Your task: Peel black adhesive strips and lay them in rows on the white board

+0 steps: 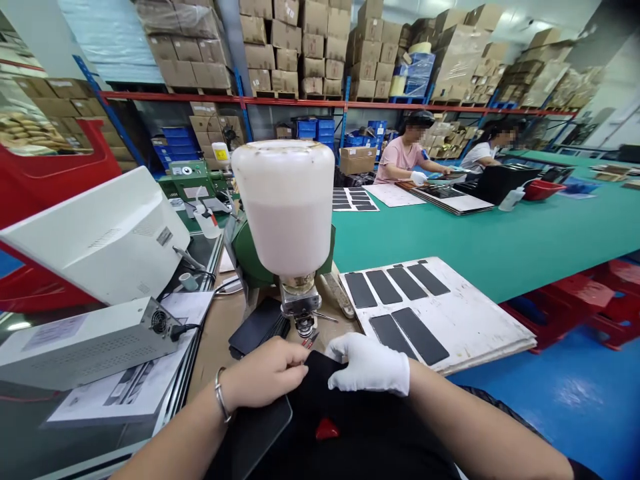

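Note:
My bare left hand [265,375], with a bracelet at the wrist, has its fingers curled at the left edge of a black flat piece [320,373]. The white-gloved right hand [369,365] grips that piece from the right. The piece lies against my dark clothing and is hard to tell apart from it. Just beyond my hands is the metal head [301,307] of a machine under a white bottle [285,213] of pale liquid. A stack of black pieces [260,327] lies left of the head. Another dark panel [263,433] shows below my left forearm.
A white board [475,320] with several black pieces [423,333] lies at right on the green table [425,233]. Grey-white equipment [95,360] stands at left. Two people [407,157] sit farther off. Red stools [560,303] are at right.

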Demonstrator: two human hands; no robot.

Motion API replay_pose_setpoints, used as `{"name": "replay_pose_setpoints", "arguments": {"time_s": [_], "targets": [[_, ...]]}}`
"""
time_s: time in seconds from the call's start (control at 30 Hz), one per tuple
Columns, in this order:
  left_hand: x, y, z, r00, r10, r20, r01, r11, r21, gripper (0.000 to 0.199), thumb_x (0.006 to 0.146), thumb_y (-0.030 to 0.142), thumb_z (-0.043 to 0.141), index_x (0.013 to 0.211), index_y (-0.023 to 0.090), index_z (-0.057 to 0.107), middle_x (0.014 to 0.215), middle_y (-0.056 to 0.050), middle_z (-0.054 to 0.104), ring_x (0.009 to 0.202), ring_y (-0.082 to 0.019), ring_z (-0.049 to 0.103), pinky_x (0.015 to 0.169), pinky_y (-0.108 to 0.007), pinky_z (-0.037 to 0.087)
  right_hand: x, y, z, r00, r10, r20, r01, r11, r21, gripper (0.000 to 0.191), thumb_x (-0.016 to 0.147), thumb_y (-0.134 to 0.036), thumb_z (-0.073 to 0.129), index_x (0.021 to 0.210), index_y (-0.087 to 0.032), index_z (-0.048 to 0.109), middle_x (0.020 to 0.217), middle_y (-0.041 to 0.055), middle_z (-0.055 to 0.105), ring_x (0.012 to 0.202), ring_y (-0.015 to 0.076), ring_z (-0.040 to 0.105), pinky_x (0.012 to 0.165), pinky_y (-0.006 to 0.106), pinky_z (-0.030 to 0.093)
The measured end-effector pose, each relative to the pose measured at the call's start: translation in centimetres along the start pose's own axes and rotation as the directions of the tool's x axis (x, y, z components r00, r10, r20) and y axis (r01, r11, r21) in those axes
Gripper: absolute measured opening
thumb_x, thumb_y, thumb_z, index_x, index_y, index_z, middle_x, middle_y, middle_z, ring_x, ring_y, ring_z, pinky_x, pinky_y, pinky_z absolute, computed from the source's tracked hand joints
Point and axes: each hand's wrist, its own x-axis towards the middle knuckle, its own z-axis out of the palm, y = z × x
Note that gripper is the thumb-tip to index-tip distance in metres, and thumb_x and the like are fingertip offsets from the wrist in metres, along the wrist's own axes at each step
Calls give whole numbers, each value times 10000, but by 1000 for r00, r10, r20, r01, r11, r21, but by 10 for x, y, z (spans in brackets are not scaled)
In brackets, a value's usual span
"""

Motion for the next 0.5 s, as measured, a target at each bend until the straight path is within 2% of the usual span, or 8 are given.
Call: {"name": "replay_pose_setpoints", "arguments": {"time_s": [0.07, 0.13, 0.23, 0.3, 0.43, 0.5], "targets": [[6, -16, -3, 997, -53, 49, 61, 983, -172, 249, 795, 351, 558, 706, 148, 672, 549, 9, 495, 492, -103, 391, 481, -206, 284, -2, 0, 3, 997, 70, -20, -67, 989, 128, 188, 597, -258, 722, 686, -153, 594, 612, -29, 591, 556, 120, 536, 501, 220, 399], [10, -35, -5, 994, -59, 89, 88, 922, -378, 399, 764, 468, 591, 949, 124, 674, 555, 9, 518, 435, -80, 383, 427, -185, 268, -4, 1, 1, 998, 59, -29, -44, 926, 375, 186, 612, -240, 706, 734, -146, 601, 674, -11, 615, 621, 132, 563, 575, 239, 436], [17, -58, 1, 992, 25, 122, 50, 814, -579, 745, 703, 602, 605, 1266, 127, 493, 538, 19, 551, 318, -48, 349, 335, -161, 218, -7, -1, -4, 998, 11, -67, 40, 696, 717, 281, 650, -227, 670, 916, -155, 617, 821, 30, 655, 749, 162, 605, 723, 299, 468], [21, -63, 8, 992, 72, 99, 10, 758, -652, 847, 684, 637, 602, 1349, 159, 389, 547, 18, 575, 294, -51, 378, 305, -148, 230, -7, -4, -7, 992, 29, -119, 77, 610, 789, 327, 635, -221, 678, 949, -158, 615, 833, 39, 659, 747, 172, 611, 729, 316, 475], [17, -59, 19, 995, 79, -53, -92, 667, -739, 795, 716, 640, 566, 1355, 200, 389, 528, 26, 568, 283, -35, 356, 298, -127, 229, -2, -17, -7, 986, 74, -149, 78, 588, 805, 252, 585, -187, 693, 823, -147, 620, 731, 21, 648, 653, 151, 592, 670, 288, 479], [6, -62, 18, 994, 82, -78, -112, 641, -760, 825, 721, 642, 557, 1378, 188, 351, 518, 22, 565, 271, -36, 356, 296, -135, 241, 5, -26, -1, 990, 48, -129, 80, 566, 821, 208, 577, -170, 689, 768, -156, 606, 697, 9, 636, 637, 146, 582, 661, 280, 477]]}}
